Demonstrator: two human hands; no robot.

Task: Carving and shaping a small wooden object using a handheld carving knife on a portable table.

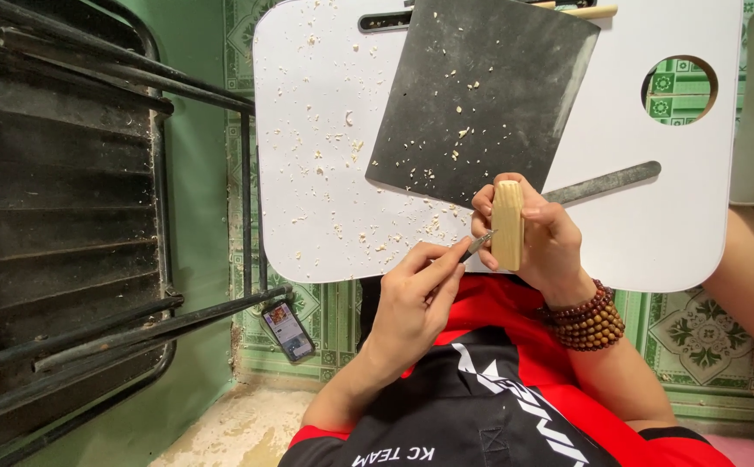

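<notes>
Wood block (pixel 507 223) stands upright in right grip (pixel 543 240); left grip (pixel 416 290) pinches knife (pixel 479 245).

I can't see the knife's (pixel 479 245) handle inside my left hand (pixel 413 303), wooden block's (pixel 507 224) far side hidden by my right hand (pixel 548 244), dark mat (pixel 481 95) cut at top edge, phone (pixel 288 330) screen too small to tell
</notes>
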